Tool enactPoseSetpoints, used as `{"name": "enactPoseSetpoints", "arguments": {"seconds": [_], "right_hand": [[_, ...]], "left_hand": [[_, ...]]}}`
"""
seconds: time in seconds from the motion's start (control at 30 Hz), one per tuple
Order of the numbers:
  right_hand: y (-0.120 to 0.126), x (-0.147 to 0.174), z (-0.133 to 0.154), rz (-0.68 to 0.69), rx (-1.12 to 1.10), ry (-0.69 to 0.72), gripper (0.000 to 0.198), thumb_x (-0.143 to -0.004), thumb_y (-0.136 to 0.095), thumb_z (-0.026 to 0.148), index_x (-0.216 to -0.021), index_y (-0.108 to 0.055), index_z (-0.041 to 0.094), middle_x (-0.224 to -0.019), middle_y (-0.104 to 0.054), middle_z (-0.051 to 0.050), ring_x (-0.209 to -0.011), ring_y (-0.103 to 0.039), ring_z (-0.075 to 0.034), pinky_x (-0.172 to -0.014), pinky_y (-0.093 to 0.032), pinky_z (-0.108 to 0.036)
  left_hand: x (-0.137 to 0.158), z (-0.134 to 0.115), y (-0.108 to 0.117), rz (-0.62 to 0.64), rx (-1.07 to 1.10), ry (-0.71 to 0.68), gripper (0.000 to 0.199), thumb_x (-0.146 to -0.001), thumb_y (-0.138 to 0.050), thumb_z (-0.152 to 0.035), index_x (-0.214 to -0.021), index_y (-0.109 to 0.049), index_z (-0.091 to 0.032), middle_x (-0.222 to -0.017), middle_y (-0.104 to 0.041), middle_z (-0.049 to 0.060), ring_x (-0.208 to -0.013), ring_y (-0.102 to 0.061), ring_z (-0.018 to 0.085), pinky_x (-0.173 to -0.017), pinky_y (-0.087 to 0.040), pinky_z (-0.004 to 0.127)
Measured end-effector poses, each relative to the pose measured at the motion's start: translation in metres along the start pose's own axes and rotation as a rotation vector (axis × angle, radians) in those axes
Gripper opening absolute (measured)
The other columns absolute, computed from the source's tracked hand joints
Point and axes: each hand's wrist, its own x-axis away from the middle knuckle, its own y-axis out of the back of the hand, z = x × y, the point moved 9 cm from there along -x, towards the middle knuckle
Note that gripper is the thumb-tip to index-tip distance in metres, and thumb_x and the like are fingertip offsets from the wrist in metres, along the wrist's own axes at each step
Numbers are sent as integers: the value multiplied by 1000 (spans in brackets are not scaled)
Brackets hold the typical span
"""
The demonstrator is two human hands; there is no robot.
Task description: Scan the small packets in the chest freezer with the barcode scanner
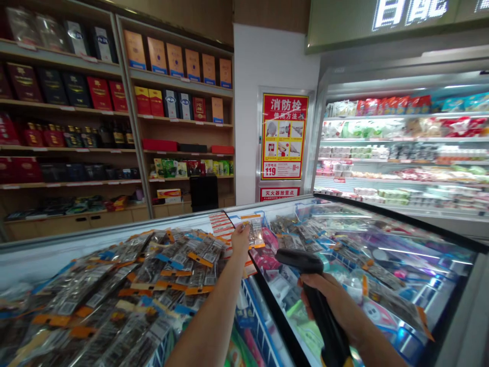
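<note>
A flat, shiny, clear plastic packet with orange ends (257, 232) is near the back edge of the long white freezer (183, 222). The left hand (240, 237) pinches its left side, so most of it sticks out right of the fingers. The right hand (332, 300) wraps around a smooth black plastic scanner gun (319, 295), above the flat, see-through glass lid (385, 239).

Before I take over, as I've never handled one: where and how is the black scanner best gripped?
Take the black scanner by its long handle, probably from the near right, as the right hand does. The handle slants down toward the camera and the head points away to the left, so that hold should leave the front uncovered.
</note>
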Motion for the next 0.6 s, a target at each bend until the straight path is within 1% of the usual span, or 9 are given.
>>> {"name": "enactPoseSetpoints", "arguments": {"seconds": [0.13,0.27,0.37,0.47,0.6], "right_hand": [[3,-1,-1,-2,15,20,21,-69,-51,35,-66,-52,15,-44,-53,2,-36,-46,-9,-38,-33,-21],[3,1,0,-3,66,20,23,-69,-51,37,-65,-52,14,-44,-53,1,-36,-47,-10,-38,-32,-21],[1,3,0,7,56,17,23,-69,-50,36,-67,-53,14,-44,-53,1,-36,-48,-10,-38,-32,-21],[-1,4,2,16,39,29,22,-68,-50,36,-66,-52,14,-44,-54,1,-36,-48,-10,-37,-31,-22],[1,0,1,20,46,35,22,-68,-50,36,-65,-53,14,-44,-55,0,-36,-48,-11,-37,-32,-22]], "left_hand": [[-3,-1,1,0,15,-12,34,-50,-68,-35,-74,-61,-12,-65,-61,2,-58,-54,11,-59,-42,25],[-6,-1,4,-17,-50,-25,33,-53,-67,-35,-75,-61,-12,-62,-59,1,-56,-53,11,-57,-41,25],[-3,-2,1,-4,-46,-23,33,-54,-66,-37,-76,-61,-12,-64,-60,1,-56,-54,11,-56,-42,25],[-1,-4,-2,3,-30,-16,31,-55,-64,-36,-74,-60,-13,-62,-59,0,-54,-53,11,-54,-42,24],[0,-5,1,-21,-88,-11,26,-56,-63,-35,-70,-58,-13,-59,-57,0,-52,-52,10,-54,-41,24]]}}
